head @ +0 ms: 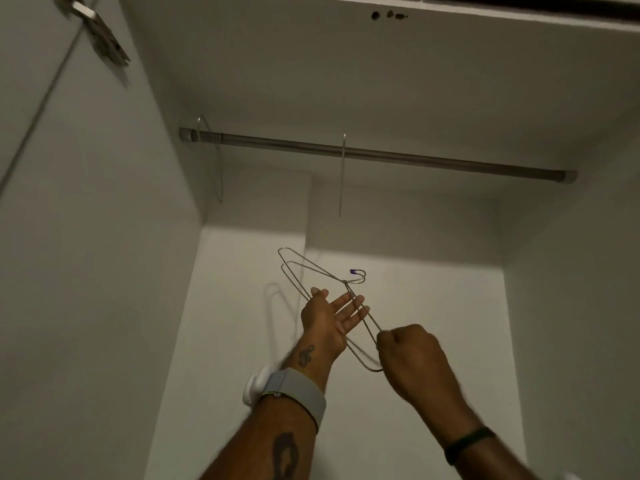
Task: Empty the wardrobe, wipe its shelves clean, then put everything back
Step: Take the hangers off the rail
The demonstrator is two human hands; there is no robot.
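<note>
I look up into a white wardrobe (pixel 398 306) with a metal hanging rail (pixel 433 160) across it. My right hand (pixel 410 355) is closed around one end of a pair of thin wire hangers (pixel 311 270), held together below the rail; one hook has a purple tip. My left hand (pixel 330 315) is flat with fingers spread, touching the hangers' wires from the left. Two more wire hangers stay on the rail: one (pixel 211 157) at the far left end, one (pixel 343 174) near the middle, seen edge-on.
The wardrobe's left side wall (pixel 104 271) and right side wall (pixel 571 289) close in the space. A door hinge (pixel 104 32) shows at the top left. The top panel (pixel 381 46) has small holes.
</note>
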